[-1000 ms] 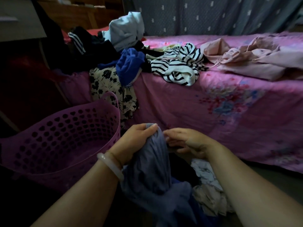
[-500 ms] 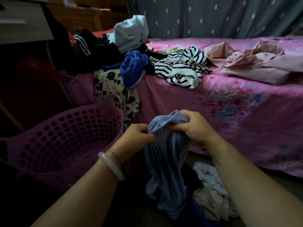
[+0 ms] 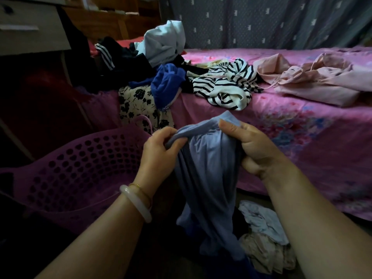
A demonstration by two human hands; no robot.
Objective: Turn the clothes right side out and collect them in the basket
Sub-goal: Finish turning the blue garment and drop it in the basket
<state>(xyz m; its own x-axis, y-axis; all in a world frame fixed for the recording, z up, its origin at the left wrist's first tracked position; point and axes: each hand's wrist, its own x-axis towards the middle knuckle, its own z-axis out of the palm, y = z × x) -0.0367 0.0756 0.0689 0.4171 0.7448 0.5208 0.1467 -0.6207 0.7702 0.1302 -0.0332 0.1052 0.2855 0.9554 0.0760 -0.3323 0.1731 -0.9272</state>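
Note:
A light blue-grey garment (image 3: 207, 174) hangs in front of me, bunched at the top and trailing down to the floor. My left hand (image 3: 159, 156) pinches its upper left edge. My right hand (image 3: 253, 148) grips the upper right part, thumb on top of the cloth. A purple perforated basket (image 3: 66, 174) stands on the floor to the left, right beside my left wrist. On the bed lie a striped top (image 3: 223, 85), a blue garment (image 3: 167, 85), a pale pink garment (image 3: 314, 79), a floral piece (image 3: 136, 103) and a white-grey piece (image 3: 163, 43).
A bed with a pink floral sheet (image 3: 291, 137) fills the right half. More crumpled clothes (image 3: 263, 238) lie on the floor below my right forearm. Dark clothes (image 3: 120, 63) are piled at the bed's left end. A desk drawer (image 3: 30, 27) sits at upper left, a grey curtain (image 3: 261, 21) behind.
Both hands have lifted the blue-grey garment higher. My right hand, open beside it a second ago, has closed on its top edge, and the hands have spread the cloth apart.

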